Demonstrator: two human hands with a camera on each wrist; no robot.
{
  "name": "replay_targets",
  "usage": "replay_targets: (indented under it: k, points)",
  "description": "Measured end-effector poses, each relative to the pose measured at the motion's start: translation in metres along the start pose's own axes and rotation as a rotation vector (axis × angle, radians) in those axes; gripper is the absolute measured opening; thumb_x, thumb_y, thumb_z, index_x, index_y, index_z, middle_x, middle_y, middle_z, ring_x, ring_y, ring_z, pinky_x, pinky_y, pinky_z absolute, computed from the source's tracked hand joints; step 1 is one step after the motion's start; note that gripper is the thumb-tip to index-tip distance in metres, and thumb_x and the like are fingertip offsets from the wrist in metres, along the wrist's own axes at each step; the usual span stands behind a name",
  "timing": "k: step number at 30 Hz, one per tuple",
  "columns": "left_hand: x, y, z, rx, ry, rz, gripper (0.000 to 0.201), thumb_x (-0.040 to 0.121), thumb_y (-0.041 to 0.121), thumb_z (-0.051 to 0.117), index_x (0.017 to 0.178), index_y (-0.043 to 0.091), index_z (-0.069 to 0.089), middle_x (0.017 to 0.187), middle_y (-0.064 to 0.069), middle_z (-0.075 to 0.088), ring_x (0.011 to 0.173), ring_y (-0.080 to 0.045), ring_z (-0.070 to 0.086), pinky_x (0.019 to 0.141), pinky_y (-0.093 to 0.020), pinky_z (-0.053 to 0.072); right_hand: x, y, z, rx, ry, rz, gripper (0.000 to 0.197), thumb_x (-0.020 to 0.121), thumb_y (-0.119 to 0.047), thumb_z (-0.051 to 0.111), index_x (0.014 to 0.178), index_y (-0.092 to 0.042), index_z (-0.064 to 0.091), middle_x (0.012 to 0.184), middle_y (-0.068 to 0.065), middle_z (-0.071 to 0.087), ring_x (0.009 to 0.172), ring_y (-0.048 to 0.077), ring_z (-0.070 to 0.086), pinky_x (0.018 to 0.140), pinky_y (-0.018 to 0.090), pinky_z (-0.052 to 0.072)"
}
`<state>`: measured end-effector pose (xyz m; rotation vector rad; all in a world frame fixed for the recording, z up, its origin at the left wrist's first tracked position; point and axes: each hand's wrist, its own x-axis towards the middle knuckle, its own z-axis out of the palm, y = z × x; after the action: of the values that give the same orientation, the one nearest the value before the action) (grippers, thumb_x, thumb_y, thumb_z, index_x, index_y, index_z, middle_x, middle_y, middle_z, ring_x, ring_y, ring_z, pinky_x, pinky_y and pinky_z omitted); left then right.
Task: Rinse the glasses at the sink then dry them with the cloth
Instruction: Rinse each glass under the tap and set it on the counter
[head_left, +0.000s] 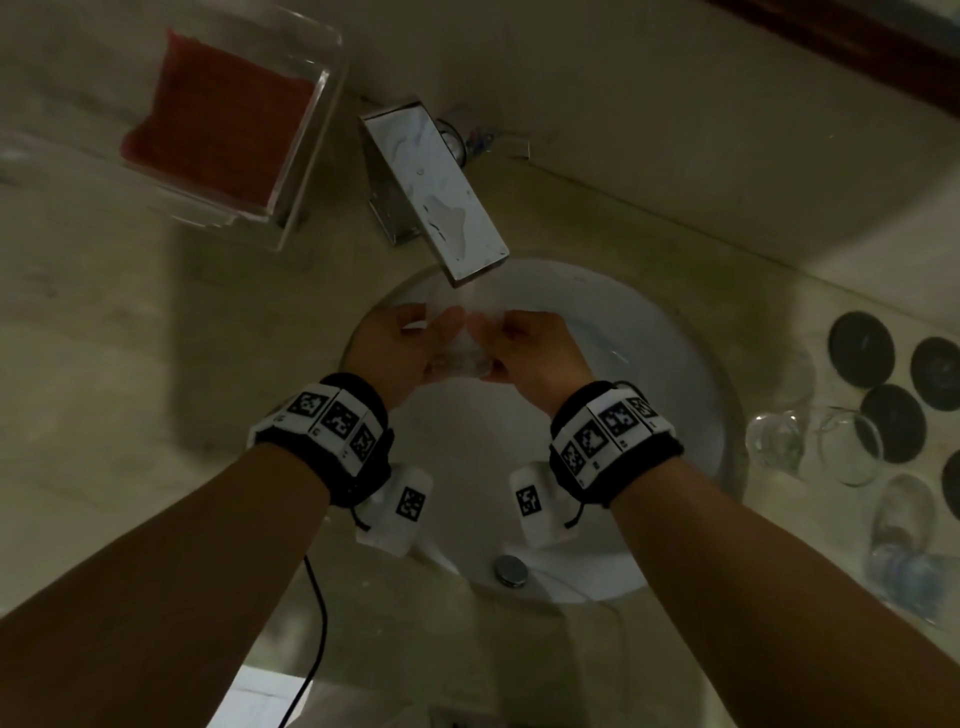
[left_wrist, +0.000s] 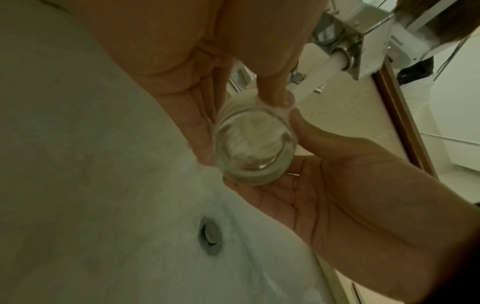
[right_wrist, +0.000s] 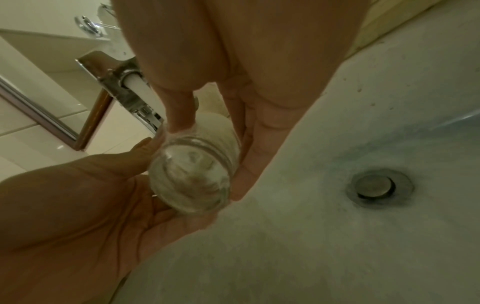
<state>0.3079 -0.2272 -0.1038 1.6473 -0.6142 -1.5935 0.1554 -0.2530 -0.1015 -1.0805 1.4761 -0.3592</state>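
Observation:
A clear glass is held over the white sink, just below the spout of the chrome faucet, where a white stream of water meets its mouth. My left hand grips it from the left and my right hand from the right. In the left wrist view the glass shows its thick base, with my left thumb and fingers on its sides and my right palm under it. The right wrist view shows the same glass. A red cloth lies in a clear box at the back left.
Several more clear glasses stand or lie on the counter right of the sink, beside round black coasters. The sink's drain plug is below the hands. A black cable hangs at the counter's near edge.

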Motion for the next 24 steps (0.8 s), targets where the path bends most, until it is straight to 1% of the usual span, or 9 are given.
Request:
replay_targets:
  k: [3, 5, 7, 8, 10, 13, 15, 20, 24]
  points:
    - [0.000, 0.000, -0.004, -0.018, -0.063, 0.002, 0.014, 0.094, 0.020, 0.066, 0.098, 0.007, 0.068, 0.074, 0.004, 0.077, 0.067, -0.012, 0.073, 0.066, -0.026, 0.062, -0.001, -0.002, 0.001, -0.012, -0.008, -0.009, 0.044, 0.081, -0.052, 0.070, 0.094, -0.010, 0.072, 0.096, 0.013, 0.077, 0.091, 0.030, 0.075, 0.088, 0.053, 0.060]
    - [0.000, -0.001, -0.006, 0.067, -0.085, 0.055, 0.020, 0.092, 0.017, 0.069, 0.108, 0.005, 0.066, 0.089, 0.002, 0.075, 0.084, -0.015, 0.072, 0.071, -0.023, 0.060, -0.002, -0.001, 0.001, -0.006, -0.016, -0.038, 0.045, 0.073, -0.050, 0.069, 0.100, -0.014, 0.070, 0.108, 0.010, 0.075, 0.102, 0.028, 0.072, 0.094, 0.055, 0.056]
    - [0.002, -0.003, -0.009, 0.178, -0.095, 0.139, 0.037, 0.084, 0.012, 0.077, 0.119, 0.007, 0.063, 0.105, 0.002, 0.068, 0.101, -0.015, 0.067, 0.078, -0.020, 0.056, -0.005, -0.002, -0.001, -0.012, -0.050, -0.066, 0.050, 0.072, -0.040, 0.068, 0.116, -0.017, 0.064, 0.122, 0.008, 0.070, 0.114, 0.027, 0.067, 0.099, 0.054, 0.053]
    - [0.001, -0.003, -0.009, 0.166, -0.112, 0.149, 0.048, 0.079, 0.007, 0.080, 0.122, 0.008, 0.060, 0.110, 0.001, 0.065, 0.103, -0.017, 0.066, 0.079, -0.022, 0.057, -0.006, -0.002, -0.002, -0.016, -0.066, -0.073, 0.053, 0.071, -0.035, 0.071, 0.120, -0.019, 0.060, 0.126, 0.007, 0.067, 0.117, 0.026, 0.065, 0.100, 0.053, 0.053]
    - [0.001, -0.003, -0.009, 0.122, -0.165, 0.151, 0.061, 0.068, 0.003, 0.086, 0.120, 0.014, 0.056, 0.118, -0.002, 0.063, 0.101, -0.018, 0.070, 0.078, -0.029, 0.059, -0.008, -0.001, -0.004, 0.007, -0.089, -0.083, 0.064, 0.072, -0.020, 0.079, 0.130, -0.017, 0.052, 0.131, 0.008, 0.062, 0.121, 0.027, 0.062, 0.100, 0.050, 0.054]
    - [0.000, -0.001, -0.007, 0.116, -0.195, 0.215, 0.061, 0.066, -0.006, 0.085, 0.107, 0.024, 0.054, 0.113, 0.000, 0.061, 0.087, -0.002, 0.070, 0.073, -0.020, 0.057, -0.006, 0.000, -0.006, -0.015, -0.077, -0.125, 0.073, 0.073, -0.001, 0.076, 0.137, -0.012, 0.045, 0.133, 0.010, 0.059, 0.121, 0.027, 0.061, 0.098, 0.052, 0.055]
    - [-0.001, 0.000, -0.007, 0.081, -0.192, 0.230, 0.063, 0.067, -0.014, 0.081, 0.110, 0.021, 0.052, 0.111, 0.002, 0.059, 0.085, 0.002, 0.068, 0.071, -0.018, 0.056, -0.006, 0.000, -0.005, 0.008, -0.065, -0.142, 0.073, 0.072, 0.007, 0.074, 0.137, -0.010, 0.045, 0.133, 0.013, 0.058, 0.120, 0.028, 0.062, 0.099, 0.051, 0.054]
    - [-0.005, 0.001, -0.007, 0.071, -0.200, 0.234, 0.066, 0.067, -0.017, 0.079, 0.113, 0.018, 0.048, 0.109, 0.008, 0.055, 0.088, -0.005, 0.064, 0.068, -0.018, 0.056, -0.009, 0.002, -0.006, 0.045, -0.081, -0.174, 0.072, 0.073, 0.016, 0.071, 0.134, -0.008, 0.043, 0.129, 0.013, 0.059, 0.120, 0.027, 0.062, 0.101, 0.045, 0.055]
    - [-0.006, -0.001, -0.008, 0.062, -0.212, 0.236, 0.068, 0.067, -0.016, 0.080, 0.113, 0.025, 0.050, 0.120, 0.003, 0.056, 0.095, -0.008, 0.064, 0.070, -0.020, 0.057, -0.012, 0.003, -0.006, 0.062, -0.086, -0.181, 0.070, 0.075, 0.018, 0.071, 0.132, -0.011, 0.043, 0.127, 0.007, 0.059, 0.121, 0.027, 0.061, 0.100, 0.039, 0.054]
